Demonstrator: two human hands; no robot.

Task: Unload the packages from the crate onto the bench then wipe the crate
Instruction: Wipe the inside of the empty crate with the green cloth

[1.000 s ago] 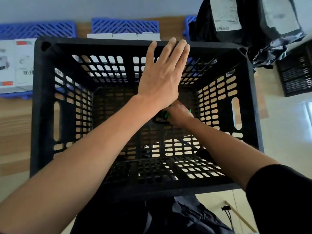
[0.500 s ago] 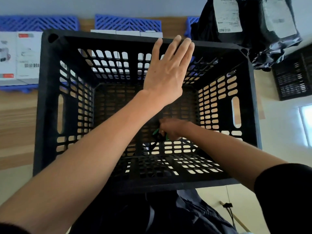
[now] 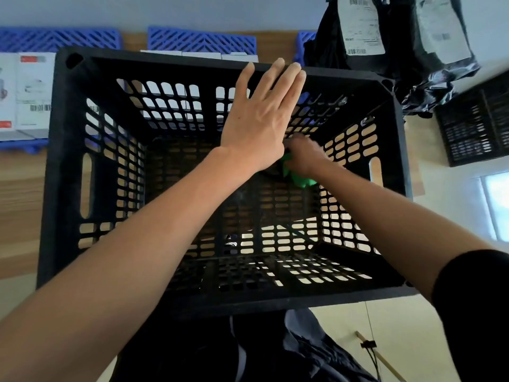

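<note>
Deep in the black crate [image 3: 68,172] on the bench, your right hand [image 3: 304,157] bunches a green cloth [image 3: 298,179] while your flat left hand [image 3: 260,122] steadies the far rim; ease that pressure and hard wiping could slide the crate.
</note>
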